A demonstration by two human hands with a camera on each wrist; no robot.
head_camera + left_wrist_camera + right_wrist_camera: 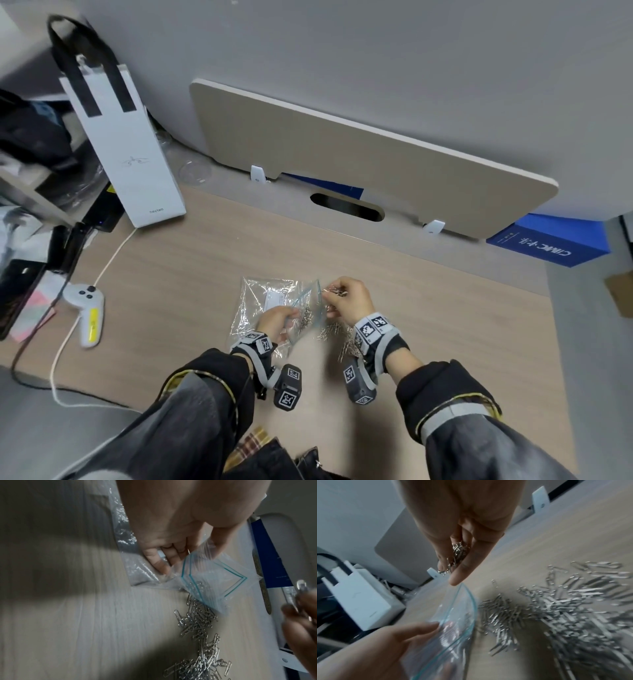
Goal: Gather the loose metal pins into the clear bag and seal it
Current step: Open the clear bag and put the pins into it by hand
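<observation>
A small clear zip bag (306,310) (212,580) (453,626) with a blue-green seal line is held with its mouth spread wide by my left hand (277,320) (173,545) (388,642), which pinches its rim. Some silver pins lie inside it. My right hand (346,298) (462,536) hovers just above the bag's mouth, fingers curled round a bunch of pins (457,555). A heap of loose metal pins (337,337) (200,635) (565,608) lies on the wooden desk (205,274) right of the bag.
A larger crinkled clear bag (263,298) with a white card lies under and left of my left hand. A white paper carrier bag (133,147) stands at the back left, a white controller (85,308) with cables at the left. A beige panel (376,161) lines the desk's rear.
</observation>
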